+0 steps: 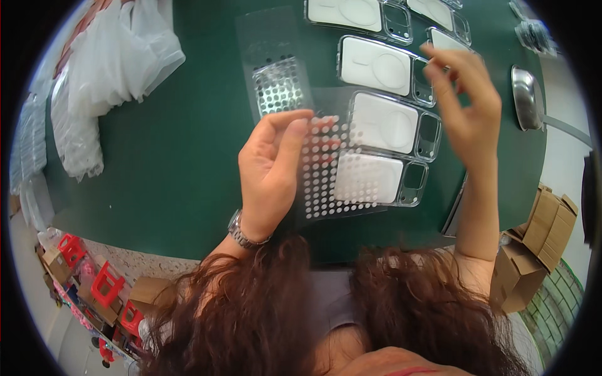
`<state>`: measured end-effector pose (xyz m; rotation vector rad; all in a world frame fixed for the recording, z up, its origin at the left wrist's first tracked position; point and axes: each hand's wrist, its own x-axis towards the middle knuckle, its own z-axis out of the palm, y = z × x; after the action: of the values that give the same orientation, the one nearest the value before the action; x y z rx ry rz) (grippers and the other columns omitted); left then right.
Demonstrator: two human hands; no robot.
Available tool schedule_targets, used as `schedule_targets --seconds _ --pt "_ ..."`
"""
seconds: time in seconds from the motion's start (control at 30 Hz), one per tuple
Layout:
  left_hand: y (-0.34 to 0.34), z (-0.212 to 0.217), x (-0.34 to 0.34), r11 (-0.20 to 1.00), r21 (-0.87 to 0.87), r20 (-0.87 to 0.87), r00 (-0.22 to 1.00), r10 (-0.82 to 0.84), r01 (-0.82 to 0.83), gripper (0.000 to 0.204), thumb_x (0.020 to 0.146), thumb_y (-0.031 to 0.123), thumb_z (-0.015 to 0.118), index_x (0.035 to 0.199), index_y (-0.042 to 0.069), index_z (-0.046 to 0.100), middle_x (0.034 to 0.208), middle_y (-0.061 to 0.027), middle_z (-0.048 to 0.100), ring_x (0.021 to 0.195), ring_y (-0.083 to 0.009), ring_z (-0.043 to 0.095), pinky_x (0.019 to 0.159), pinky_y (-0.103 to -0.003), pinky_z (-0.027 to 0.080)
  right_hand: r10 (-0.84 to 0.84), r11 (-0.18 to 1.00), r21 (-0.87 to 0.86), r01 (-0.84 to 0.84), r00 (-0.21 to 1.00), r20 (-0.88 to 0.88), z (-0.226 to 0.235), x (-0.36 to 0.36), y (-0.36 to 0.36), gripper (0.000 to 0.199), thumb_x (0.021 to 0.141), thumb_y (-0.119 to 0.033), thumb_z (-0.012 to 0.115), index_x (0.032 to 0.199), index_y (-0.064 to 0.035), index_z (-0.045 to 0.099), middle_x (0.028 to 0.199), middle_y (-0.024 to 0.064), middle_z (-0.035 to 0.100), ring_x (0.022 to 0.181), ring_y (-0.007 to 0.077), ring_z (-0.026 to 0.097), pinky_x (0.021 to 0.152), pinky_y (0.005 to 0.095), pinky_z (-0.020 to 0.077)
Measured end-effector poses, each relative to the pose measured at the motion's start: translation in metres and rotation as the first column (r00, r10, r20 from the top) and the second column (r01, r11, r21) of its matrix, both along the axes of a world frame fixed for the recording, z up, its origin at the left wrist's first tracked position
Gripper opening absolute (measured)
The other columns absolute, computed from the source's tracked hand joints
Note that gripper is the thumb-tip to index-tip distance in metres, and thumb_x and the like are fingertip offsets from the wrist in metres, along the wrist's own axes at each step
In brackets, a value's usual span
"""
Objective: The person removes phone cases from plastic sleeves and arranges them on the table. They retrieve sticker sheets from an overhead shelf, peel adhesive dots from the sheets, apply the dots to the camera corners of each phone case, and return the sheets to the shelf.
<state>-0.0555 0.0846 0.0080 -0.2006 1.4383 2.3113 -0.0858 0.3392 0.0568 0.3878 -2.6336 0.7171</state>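
My left hand (273, 169), with a metal watch on its wrist, pinches the top edge of a clear sheet of round white dot stickers (316, 182). Part of this sheet overlaps the nearest clear phone case (412, 185), which has a white insert. Over the right end of the case column, my right hand (467, 94) is raised with thumb and index finger nearly together. Whatever may be between those fingertips is too small to make out. Beside them lies another clear phone case (376, 66), and just nearer is a third phone case (384, 125).
A second clear sheet with dots (276, 88) lies left of the cases on the green table (169, 169). White plastic bags (113, 81) are piled at the far left. A metal bowl (525, 97) stands near the right edge. Cardboard boxes (523, 276) and red stools (106, 285) stand below.
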Motion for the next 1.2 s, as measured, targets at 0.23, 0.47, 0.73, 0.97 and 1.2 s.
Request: schedule_targets --seconds 0.23,0.47,0.73,0.97,1.2 --pt "0.002 -0.01 0.008 0.998 0.047 -0.1 0.994 -0.044 0.049 0.02 0.102 0.013 0.054 0.11 -0.005 0.059 0.102 -0.0141 0.07 0.086 -0.0144 0.068 0.079 -0.028 0.057 0.195 0.978 -0.07 -0.198 0.979 -0.053 -0.023 0.039 -0.086 0.019 0.074 0.003 0.075 0.092 -0.0036 0.07 0.081 0.0059 0.062 0.075 0.0237 0.057 0.062 0.0328 0.0467" --pt "-0.005 -0.016 0.011 0.996 0.058 -0.041 0.997 -0.068 0.07 0.026 0.104 0.017 0.051 0.114 -0.005 0.062 0.105 -0.0086 0.068 0.095 -0.0133 0.065 0.086 -0.028 0.053 0.203 0.979 0.081 -0.189 0.954 -0.222 -0.035 0.04 -0.093 0.008 0.068 -0.01 0.062 0.074 -0.0055 0.059 0.076 0.0048 0.052 0.073 0.0226 0.052 0.06 0.0341 0.0446" --pt "0.002 -0.019 0.008 0.998 0.054 0.081 0.996 -0.048 0.044 0.023 0.103 0.016 0.053 0.105 -0.004 0.063 0.085 0.0026 0.055 0.073 -0.0043 0.049 0.073 -0.023 0.049 0.226 0.968 0.13 -0.214 0.97 -0.086 -0.042 0.04 -0.09 0.015 0.071 -0.008 0.061 0.084 -0.0016 0.057 0.083 0.0079 0.051 0.079 0.024 0.053 0.065 0.0334 0.0473" --pt "0.006 -0.012 0.004 0.997 -0.031 0.049 0.997 -0.064 0.065 0.026 0.105 0.017 0.048 0.105 -0.006 0.06 0.103 -0.0139 0.068 0.088 -0.0131 0.065 0.082 -0.027 0.055 0.211 0.959 -0.181 -0.219 0.975 -0.062 -0.025 0.024 -0.03 0.013 0.08 0.003 0.06 0.091 -0.0033 0.058 0.093 0.0125 0.057 0.091 0.0298 0.057 0.077 0.0352 0.0489" --pt "0.014 -0.018 0.003 0.977 -0.19 -0.064 0.992 -0.105 0.091 0.029 0.106 0.017 0.043 0.105 -0.008 0.057 0.113 -0.0256 0.066 0.093 -0.0203 0.069 0.083 -0.03 0.058 -0.456 0.855 -0.075 0.512 0.814 0.361 -0.037 0.023 0.18 0.015 0.097 -0.014 0.054 0.101 0.0003 0.059 0.084 0.0063 0.058 0.076 0.0157 0.054 0.07 0.0283 0.0441"
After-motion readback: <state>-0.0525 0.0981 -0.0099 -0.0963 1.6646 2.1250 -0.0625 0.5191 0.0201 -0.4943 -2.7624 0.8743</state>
